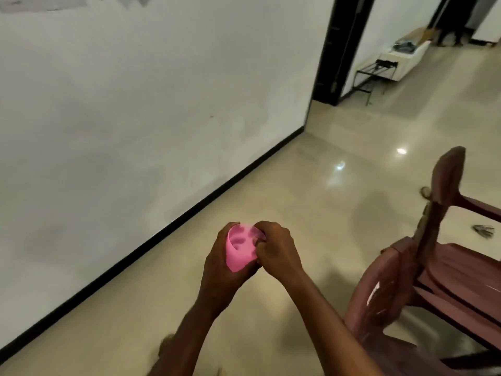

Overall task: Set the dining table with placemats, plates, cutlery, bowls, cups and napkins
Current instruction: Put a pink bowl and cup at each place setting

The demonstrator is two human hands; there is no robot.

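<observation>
A pink plastic cup (240,249) is held in front of me at lower centre, above the floor, its mouth tilted up and to the right. My left hand (219,267) wraps round the cup's side from the left. My right hand (279,249) grips the cup's rim from the right, with fingers curled at its edge. No dining table, plates or cutlery are in view.
A dark red plastic chair (423,270) stands close on my right. A white wall (135,118) with a black skirting runs along the left. Glossy beige floor (311,191) stretches ahead to a dark doorway (339,50) and a low white bench (404,57).
</observation>
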